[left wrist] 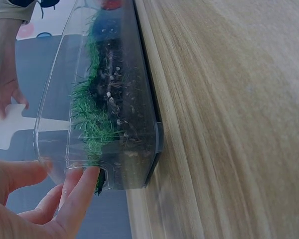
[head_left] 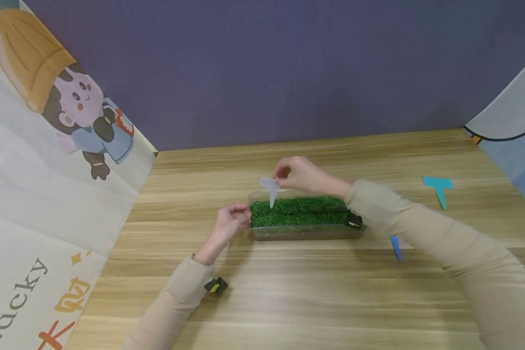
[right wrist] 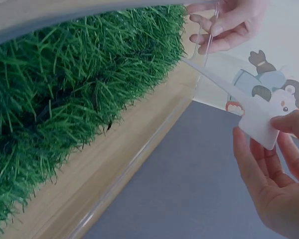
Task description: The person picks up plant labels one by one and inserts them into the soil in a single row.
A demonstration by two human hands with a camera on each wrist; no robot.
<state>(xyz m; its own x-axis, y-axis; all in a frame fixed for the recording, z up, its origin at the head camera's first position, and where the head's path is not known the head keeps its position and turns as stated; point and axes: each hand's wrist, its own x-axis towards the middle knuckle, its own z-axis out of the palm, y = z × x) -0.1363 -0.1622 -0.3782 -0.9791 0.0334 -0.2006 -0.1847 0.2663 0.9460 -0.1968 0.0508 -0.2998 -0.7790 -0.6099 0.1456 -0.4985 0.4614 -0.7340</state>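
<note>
A clear box (head_left: 308, 233) holds soil and green grass (head_left: 297, 210). The right hand (head_left: 306, 176) pinches a white T-shaped tag (head_left: 270, 188) by its wide head, above the box's left part, with the pointed stem down; in the right wrist view the thumb and fingers of the right hand (right wrist: 276, 174) grip the tag (right wrist: 259, 122). The left hand (head_left: 227, 226) touches the box's left end. The left wrist view shows fingertips of the left hand (left wrist: 50, 204) resting against the clear end wall (left wrist: 132, 169), relaxed rather than curled round it.
On the wooden table (head_left: 288, 296), a teal T-shaped tag (head_left: 438, 187) lies to the right. A blue tag (head_left: 395, 247) lies partly hidden under the right sleeve. A dark panel (head_left: 267, 73) stands behind the table, and a printed cloth (head_left: 100, 204) hangs at left.
</note>
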